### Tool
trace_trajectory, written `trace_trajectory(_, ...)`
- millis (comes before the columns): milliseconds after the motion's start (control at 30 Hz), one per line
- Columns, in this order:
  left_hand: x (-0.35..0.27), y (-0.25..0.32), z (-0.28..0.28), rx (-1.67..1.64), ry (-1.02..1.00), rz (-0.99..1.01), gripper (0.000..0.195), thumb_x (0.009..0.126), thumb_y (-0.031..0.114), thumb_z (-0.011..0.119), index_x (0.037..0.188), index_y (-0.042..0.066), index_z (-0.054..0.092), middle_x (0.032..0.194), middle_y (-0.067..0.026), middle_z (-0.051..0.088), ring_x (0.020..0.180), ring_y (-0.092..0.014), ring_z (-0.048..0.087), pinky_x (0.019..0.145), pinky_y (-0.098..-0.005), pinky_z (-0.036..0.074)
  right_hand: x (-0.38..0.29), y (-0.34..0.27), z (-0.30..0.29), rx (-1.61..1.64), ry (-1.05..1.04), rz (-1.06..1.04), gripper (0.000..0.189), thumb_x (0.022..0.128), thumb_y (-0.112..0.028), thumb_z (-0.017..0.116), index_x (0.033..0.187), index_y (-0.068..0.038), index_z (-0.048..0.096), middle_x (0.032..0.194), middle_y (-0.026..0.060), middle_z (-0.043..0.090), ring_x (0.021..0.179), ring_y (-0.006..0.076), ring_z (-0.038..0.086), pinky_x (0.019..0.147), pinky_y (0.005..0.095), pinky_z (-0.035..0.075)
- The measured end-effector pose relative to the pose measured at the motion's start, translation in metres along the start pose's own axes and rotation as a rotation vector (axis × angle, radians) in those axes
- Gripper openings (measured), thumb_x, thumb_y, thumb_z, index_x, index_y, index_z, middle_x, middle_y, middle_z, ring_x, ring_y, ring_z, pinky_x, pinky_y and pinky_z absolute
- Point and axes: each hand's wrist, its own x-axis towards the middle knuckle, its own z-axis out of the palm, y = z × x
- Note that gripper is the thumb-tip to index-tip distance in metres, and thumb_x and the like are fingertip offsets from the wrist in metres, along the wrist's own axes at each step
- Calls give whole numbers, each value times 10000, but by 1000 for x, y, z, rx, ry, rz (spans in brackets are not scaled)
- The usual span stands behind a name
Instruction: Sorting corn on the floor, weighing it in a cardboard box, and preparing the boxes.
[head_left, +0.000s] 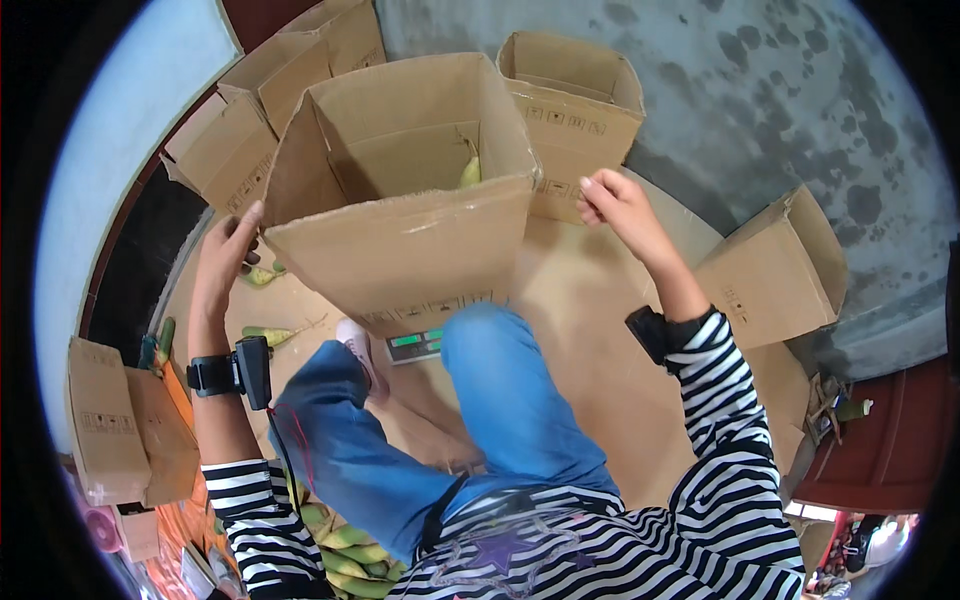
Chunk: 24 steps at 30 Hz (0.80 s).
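A tall open cardboard box (405, 262) stands in front of me, its lower edge over a scale with a green-lit display (416, 341). Inside the box, the root end of a pale green radish (471, 171) shows; the rest of the contents is hidden by the front wall. My left hand (234, 238) is at the box's near left corner, thumb by the rim and fingers apart along the outside. To the right of the box, my right hand (611, 199) hangs in the air with curled fingers and nothing visible in it.
Open cardboard boxes stand at the back right (577, 124), right (772, 274), back left (225, 150) and left (109, 427). Loose radishes (270, 335) lie on the cardboard-covered floor to the left. Several more (352, 555) are piled beside my left leg. A stained wall (750, 97) bounds the right.
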Motion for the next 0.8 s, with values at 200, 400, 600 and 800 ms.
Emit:
trace_trajectory(200, 27, -4, 5, -6, -184, -26, 309, 850, 357, 578, 786, 56, 562, 634, 20, 496, 509, -69, 459, 463, -219, 344, 80, -11, 29, -60, 48, 127, 485, 821, -483, 619, 773, -6, 545, 700, 50, 580, 562, 98, 527, 492, 251, 443)
trace_trajectory(400, 46, -3, 14, 10, -195, -50, 276, 851, 331, 582, 757, 75, 541, 624, 29, 477, 502, -70, 422, 451, -229, 317, 118, -19, 31, -243, -29, 159, 544, 785, -532, 610, 572, -49, 479, 529, 39, 473, 414, 114, 411, 402, 308, 346)
trace_trajectory(600, 38, 1, 22, 80, -95, 66, 239, 886, 263, 550, 769, 55, 538, 600, 36, 437, 485, -54, 397, 418, -240, 305, 118, -26, 26, -597, -79, 61, 310, 722, -304, 557, 806, -33, 684, 857, 209, 650, 811, 364, 626, 748, 414, 487)
trace_trajectory(800, -8, 86, 66, 6, -157, 198, 247, 901, 224, 540, 876, -20, 569, 631, 45, 443, 541, -44, 401, 449, -234, 308, 57, 16, -53, -554, 84, 74, 257, 720, -264, 544, 737, -37, 664, 728, 175, 641, 686, 322, 614, 660, 408, 478)
